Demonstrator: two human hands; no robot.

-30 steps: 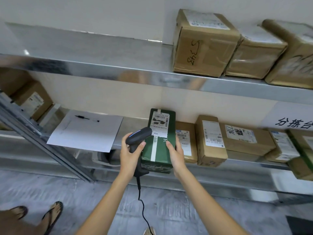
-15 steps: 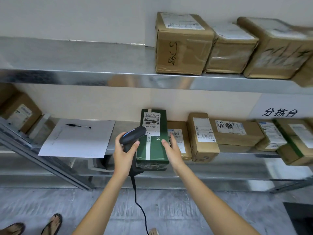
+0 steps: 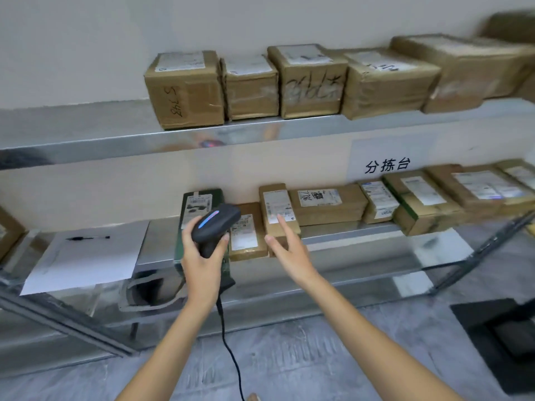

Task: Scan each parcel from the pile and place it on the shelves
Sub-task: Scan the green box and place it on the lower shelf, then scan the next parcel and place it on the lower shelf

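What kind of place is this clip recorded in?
Most likely a parcel sorting or pickup room. Metal shelves hold rows of taped cardboard parcels with shipping labels, the left hand holds a corded barcode scanner, and a printed wall sign hangs above the lower shelf.

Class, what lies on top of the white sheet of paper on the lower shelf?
A black pen lies on the paper, near its far edge. Nothing else shows; the paper hides whatever lies beneath.

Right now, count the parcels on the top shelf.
5, in one row left to right: first, second, third, fourth, fifth. A blurred shape at the right edge may be a sixth.
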